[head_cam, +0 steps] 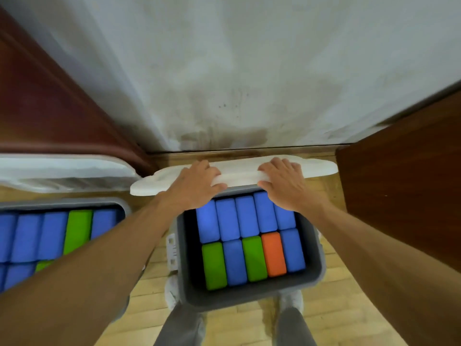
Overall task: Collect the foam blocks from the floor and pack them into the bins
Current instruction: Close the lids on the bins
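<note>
blocks (249, 240) in bin (311, 278), 2nd bin (62, 203) left, lid (239, 174) behind

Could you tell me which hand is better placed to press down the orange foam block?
Right, probably. The right hand grips the white plastic lid over the right side of the grey plastic bin, where the orange foam block lies; the left hand grips farther left.

We see a gym or studio hall, pale wooden strip floor (329, 320), scuffed white wall (249, 71), grey plastic bins (249, 299) of coloured foam blocks (234, 262).
</note>
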A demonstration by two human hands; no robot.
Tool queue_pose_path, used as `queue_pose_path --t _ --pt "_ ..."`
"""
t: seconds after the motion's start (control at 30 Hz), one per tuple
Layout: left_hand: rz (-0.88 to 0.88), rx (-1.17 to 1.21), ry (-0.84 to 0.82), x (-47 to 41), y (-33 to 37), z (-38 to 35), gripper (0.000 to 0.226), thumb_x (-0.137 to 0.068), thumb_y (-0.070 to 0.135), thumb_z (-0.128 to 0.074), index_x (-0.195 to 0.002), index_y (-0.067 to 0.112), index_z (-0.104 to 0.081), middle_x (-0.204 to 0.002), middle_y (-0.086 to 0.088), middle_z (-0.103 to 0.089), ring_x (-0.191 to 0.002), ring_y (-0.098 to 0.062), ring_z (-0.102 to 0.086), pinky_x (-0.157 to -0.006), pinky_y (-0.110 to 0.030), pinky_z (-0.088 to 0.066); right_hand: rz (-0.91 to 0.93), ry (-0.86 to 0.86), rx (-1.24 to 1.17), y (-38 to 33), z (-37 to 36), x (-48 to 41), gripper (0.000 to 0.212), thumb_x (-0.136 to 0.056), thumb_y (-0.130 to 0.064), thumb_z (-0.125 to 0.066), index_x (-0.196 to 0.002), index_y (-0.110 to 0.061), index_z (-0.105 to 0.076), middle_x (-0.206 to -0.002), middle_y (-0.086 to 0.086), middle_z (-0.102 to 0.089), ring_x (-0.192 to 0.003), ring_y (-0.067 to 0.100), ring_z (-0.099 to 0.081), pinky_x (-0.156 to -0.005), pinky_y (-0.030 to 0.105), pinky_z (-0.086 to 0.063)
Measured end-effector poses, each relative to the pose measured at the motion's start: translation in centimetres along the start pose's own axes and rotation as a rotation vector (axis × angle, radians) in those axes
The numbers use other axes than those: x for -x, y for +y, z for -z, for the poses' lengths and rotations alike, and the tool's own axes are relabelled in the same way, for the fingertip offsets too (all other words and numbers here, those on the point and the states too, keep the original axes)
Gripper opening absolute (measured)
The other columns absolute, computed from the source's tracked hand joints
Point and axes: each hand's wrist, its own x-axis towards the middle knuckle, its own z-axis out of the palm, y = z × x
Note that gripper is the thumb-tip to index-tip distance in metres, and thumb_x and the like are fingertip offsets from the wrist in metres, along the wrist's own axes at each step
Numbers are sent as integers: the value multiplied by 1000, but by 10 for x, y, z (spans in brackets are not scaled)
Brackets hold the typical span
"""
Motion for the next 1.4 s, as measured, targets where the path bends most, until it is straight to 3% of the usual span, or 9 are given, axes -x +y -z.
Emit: queue_pose_path --t 0.2,0.4,0.57,0.8,1.07,1.4 --pt "61 138 18 45 42 -34 37 -93 42 -55 -120 17 -55 -114 2 -46 -113 -21 -47 -97 -35 -37 80 -5 15 15 -3 63 37 -96 -33 -48 -130 -20 -51 -126 2 -51 -119 22 -45 -100 38 -31" --pt "187 78 85 75 81 -108 39 -87 43 -63 -118 20 -56 -112 5 -43 -117 -18 -43 -94 -36 -32 204 -6 -9 48 -63 112 42 -91 -37 -55 -128 -18 -52 -124 2 -52 -116 22 -44 -94 36 -37" --pt "237 59 178 92 106 -181 38 -83 41 -68 -113 22 -56 -104 8 -41 -109 -16 -44 -92 -36 -35 251 36 -15 74 -121 138 42 -87 -41 -60 -123 -19 -55 -119 3 -53 -109 24 -49 -91 36 -39" --pt "186 43 211 93 102 -269 38 -78 37 -73 -106 21 -55 -97 9 -41 -96 -12 -42 -83 -29 -34 296 23 -50 94 -199 150 38 -77 -38 -70 -107 -19 -56 -104 -3 -52 -102 19 -48 -83 31 -39" --pt "86 -92 366 54 62 -365 42 -79 41 -73 -111 19 -55 -98 10 -38 -104 -17 -45 -82 -31 -37 314 91 42 102 -295 123 44 -73 -38 -77 -102 -16 -53 -99 -4 -47 -99 17 -46 -72 30 -37" --pt "-44 -41 443 85 42 -403 39 -74 40 -77 -102 24 -54 -95 9 -44 -91 -11 -40 -76 -29 -36 297 -2 60 81 -314 159 45 -69 -37 -81 -94 -20 -48 -89 -5 -45 -80 15 -45 -64 28 -34"
